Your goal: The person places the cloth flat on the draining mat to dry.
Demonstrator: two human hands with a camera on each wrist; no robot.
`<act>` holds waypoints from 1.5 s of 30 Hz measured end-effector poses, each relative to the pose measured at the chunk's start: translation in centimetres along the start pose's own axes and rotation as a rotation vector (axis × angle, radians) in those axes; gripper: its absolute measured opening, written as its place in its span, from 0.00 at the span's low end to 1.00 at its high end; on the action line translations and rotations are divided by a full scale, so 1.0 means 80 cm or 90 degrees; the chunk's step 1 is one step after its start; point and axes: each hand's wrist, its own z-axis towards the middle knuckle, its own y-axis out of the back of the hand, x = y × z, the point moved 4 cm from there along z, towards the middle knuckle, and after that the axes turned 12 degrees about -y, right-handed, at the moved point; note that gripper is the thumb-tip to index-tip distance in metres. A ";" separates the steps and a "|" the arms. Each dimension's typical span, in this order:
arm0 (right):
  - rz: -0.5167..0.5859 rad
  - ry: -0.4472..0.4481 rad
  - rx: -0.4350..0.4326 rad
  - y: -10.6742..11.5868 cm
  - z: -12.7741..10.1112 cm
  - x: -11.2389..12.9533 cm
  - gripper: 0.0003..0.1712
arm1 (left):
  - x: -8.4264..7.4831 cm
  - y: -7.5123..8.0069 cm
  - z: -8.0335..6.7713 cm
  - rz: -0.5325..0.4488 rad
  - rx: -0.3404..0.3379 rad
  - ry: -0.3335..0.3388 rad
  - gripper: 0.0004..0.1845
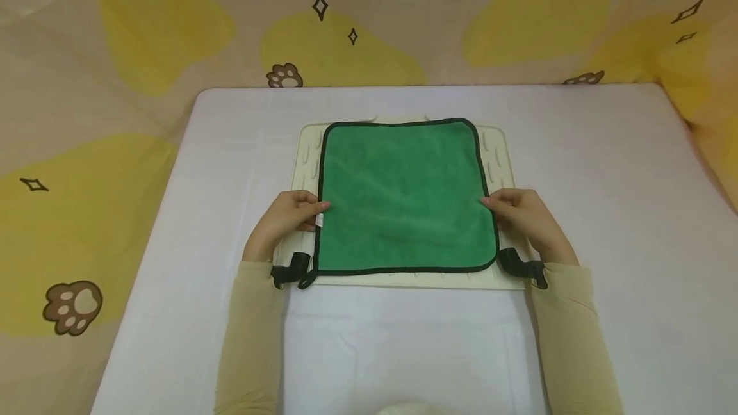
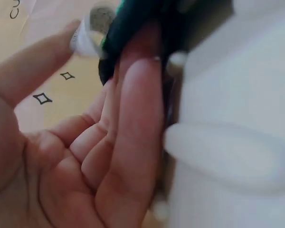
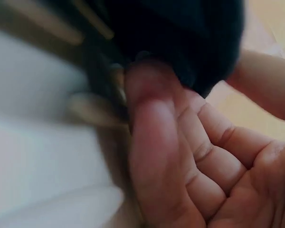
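- A square green terry cloth with dark binding (image 1: 403,200) lies flat on a cream ribbed mat (image 1: 302,159), which sits on the white-covered tabletop (image 1: 605,210).
- The left hand (image 1: 288,216) pinches the cloth's left edge at about mid-height, thumb on top and fingers curled under the binding; the left wrist view shows that dark edge (image 2: 128,28) lying over the fingertips (image 2: 142,95), beside a small white label.
- The right hand (image 1: 521,213) pinches the opposite edge level with the left hand; in the blurred right wrist view the dark fabric (image 3: 180,42) lies between thumb and fingers (image 3: 152,123). Each grip is narrow and shut on the cloth's border.
- Risk, as I judge it: both pinches take only the thin binding, so a quick lift could let the soft cloth slide out of one grip and drop skewed on the mat.
- A second risk: fingers under the edge may catch the mat and drag it along.
- The small loop at the cloth's near left corner (image 1: 305,279) could snag too.
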 end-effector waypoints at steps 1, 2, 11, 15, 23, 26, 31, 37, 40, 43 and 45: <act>0.006 -0.002 -0.002 -0.001 -0.002 -0.002 0.25 | 0.001 0.000 -0.001 -0.005 -0.002 0.002 0.18; 0.016 -0.002 -0.006 -0.002 -0.003 -0.003 0.24 | 0.002 0.001 -0.003 -0.014 -0.002 0.005 0.18; 0.052 0.011 -0.043 0.000 -0.005 -0.014 0.21 | 0.006 -0.001 -0.006 -0.051 0.014 -0.004 0.17; 0.074 0.019 -0.037 0.006 -0.008 -0.017 0.20 | 0.006 0.005 -0.009 -0.024 0.017 -0.012 0.17; 0.124 0.029 0.001 0.012 -0.013 -0.015 0.13 | 0.003 0.016 -0.016 -0.069 0.023 -0.026 0.14; 0.113 0.042 0.024 0.013 -0.015 -0.015 0.14 | 0.004 0.015 -0.015 -0.074 0.034 -0.031 0.13; 0.071 0.024 0.133 0.008 -0.018 -0.022 0.16 | 0.009 0.009 -0.017 -0.053 0.101 -0.036 0.12; 0.022 0.050 0.259 -0.001 -0.022 -0.025 0.13 | 0.010 0.000 -0.022 -0.079 0.177 -0.036 0.21; 0.015 0.062 0.267 -0.002 -0.022 -0.024 0.14 | 0.008 -0.001 -0.024 -0.087 0.184 -0.036 0.23; 0.019 0.069 0.270 -0.001 -0.022 -0.024 0.17 | 0.007 -0.001 -0.026 -0.087 0.183 -0.030 0.26; 0.022 0.074 0.280 0.000 -0.022 -0.025 0.18 | 0.007 0.000 -0.026 -0.081 0.186 -0.030 0.27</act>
